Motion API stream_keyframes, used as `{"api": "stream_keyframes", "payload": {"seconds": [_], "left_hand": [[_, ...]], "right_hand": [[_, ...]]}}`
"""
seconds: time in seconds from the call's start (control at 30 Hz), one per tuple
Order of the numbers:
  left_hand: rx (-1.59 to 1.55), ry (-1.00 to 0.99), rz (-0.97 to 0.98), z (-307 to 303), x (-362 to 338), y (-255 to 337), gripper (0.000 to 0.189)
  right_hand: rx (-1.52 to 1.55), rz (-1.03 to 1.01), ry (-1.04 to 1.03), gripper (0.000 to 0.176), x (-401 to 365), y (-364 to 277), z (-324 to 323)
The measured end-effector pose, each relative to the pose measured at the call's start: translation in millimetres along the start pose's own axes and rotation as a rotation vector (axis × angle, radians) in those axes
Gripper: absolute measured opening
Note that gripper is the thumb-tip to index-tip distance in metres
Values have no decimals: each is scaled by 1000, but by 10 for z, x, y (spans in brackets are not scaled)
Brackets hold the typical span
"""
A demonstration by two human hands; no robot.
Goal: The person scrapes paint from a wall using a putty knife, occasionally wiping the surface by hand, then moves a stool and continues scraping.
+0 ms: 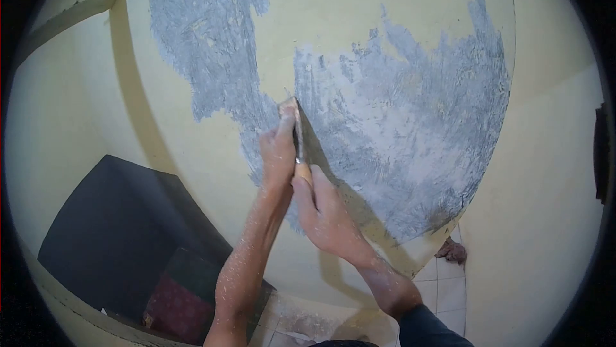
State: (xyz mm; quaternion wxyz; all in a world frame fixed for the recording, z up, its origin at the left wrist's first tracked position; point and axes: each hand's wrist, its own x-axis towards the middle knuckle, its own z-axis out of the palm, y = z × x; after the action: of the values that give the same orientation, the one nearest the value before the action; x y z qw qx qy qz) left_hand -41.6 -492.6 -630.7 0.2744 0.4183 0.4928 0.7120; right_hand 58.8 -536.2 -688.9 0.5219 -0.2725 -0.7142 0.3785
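Note:
Both of my hands are on one scraper (299, 138), whose flat blade meets the wall at the edge of a grey patch. Higher up, my left hand (278, 151) presses its fingers against the blade near the tip. Lower down, my right hand (323, 212) is wrapped round the wooden handle (303, 171). The wall (212, 148) is pale yellow, with rough grey scraped areas (410, 116) on the right and at the upper left. White dust speckles both forearms.
A large dark panel (122, 231) leans at the lower left, with a dark red item (179, 305) by it. A brown cloth-like bundle (453, 251) lies on the tiled floor (449, 288) at the lower right. A black object (601, 154) is at the far right.

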Motion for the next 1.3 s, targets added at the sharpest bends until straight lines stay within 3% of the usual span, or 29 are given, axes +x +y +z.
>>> {"api": "stream_keyframes", "payload": {"seconds": [0.1, 0.23, 0.33, 0.37, 0.47, 0.6, 0.73, 0.87, 1.0, 1.03, 1.13, 1.17, 1.23, 1.3], "left_hand": [[-9, -33, -63, -96, 159, 36, 51], [59, 32, 175, 21, 49, -143, 47], [-50, -17, -76, -77, 256, 15, 50], [-56, -18, -92, -71, 261, -2, 52], [104, 48, 112, 57, -41, -26, 49], [-64, -13, -128, 27, 106, 137, 51], [-3, -4, -11, 108, -42, -40, 48], [-188, -33, -158, 66, 199, 58, 50], [-10, 49, -94, 202, 50, -21, 40], [121, 103, 179, 195, 174, -37, 38], [-238, -1, -98, 167, 189, 202, 35], [-280, 39, -84, 219, 91, 263, 35], [-126, 94, 11, 259, 177, 37, 33], [-67, 102, -93, 280, 107, -6, 33]], "right_hand": [[16, 12, 12, 27, 25, -101, 35], [-18, -28, 51, 28, 2, 37, 48], [-51, -80, 47, 29, 80, -97, -17], [-13, -63, 37, 29, 59, -134, -35], [2, -24, 21, 29, -41, -29, -62], [-51, -19, 9, 29, 89, -160, -57], [26, -77, 49, 30, -16, -69, -107], [-17, -69, 28, 28, 87, -190, -185], [32, -118, 16, 28, 125, -138, -223], [9, -135, 27, 28, 159, -71, -214], [-36, -112, 6, 29, 180, -229, -290], [1, -92, -5, 30, 144, -290, -330], [33, -69, -10, 30, 106, -269, -367], [16, -63, -9, 31, 62, -152, -373]]}}
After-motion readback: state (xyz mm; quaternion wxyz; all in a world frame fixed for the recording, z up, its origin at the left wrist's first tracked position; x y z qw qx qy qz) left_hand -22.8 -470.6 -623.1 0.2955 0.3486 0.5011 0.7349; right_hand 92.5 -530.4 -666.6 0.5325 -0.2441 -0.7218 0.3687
